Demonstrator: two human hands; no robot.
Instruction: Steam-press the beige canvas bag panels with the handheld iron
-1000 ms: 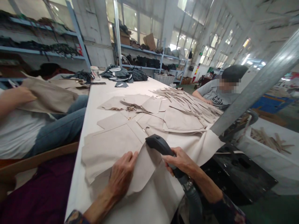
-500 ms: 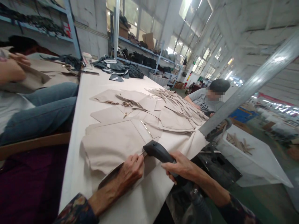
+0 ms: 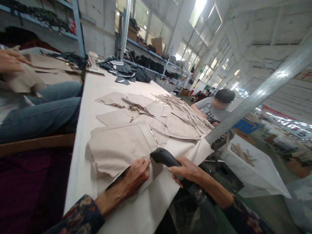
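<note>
My left hand (image 3: 138, 174) is closed, its fingers pinching the near edge of a stack of beige fabric pieces (image 3: 117, 148). A dark strip shows beneath that wrist. In my right hand (image 3: 187, 170) is a black curved handheld tool (image 3: 165, 157), held by its handle, with a hose (image 3: 204, 203) running down from it. The tool's nose sits right by my left fingertips, at the fabric edge; what lies between nose and fingers is too small to make out. A gold-coloured zipper (image 3: 152, 135) lies on the beige stack just beyond the tool.
More beige pieces (image 3: 182, 126) and narrow strips (image 3: 180, 105) cover the white table (image 3: 80, 152). Dark garments (image 3: 122, 70) lie at its far end. A slanted metal pole (image 3: 255, 94) and a white bin (image 3: 258, 172) are at right. One person sits left, another beyond the pole.
Both hands and the tool stay almost in place at the fabric edge. The view has shifted slightly. At left, the seated person's hands and beige fabric have moved.
</note>
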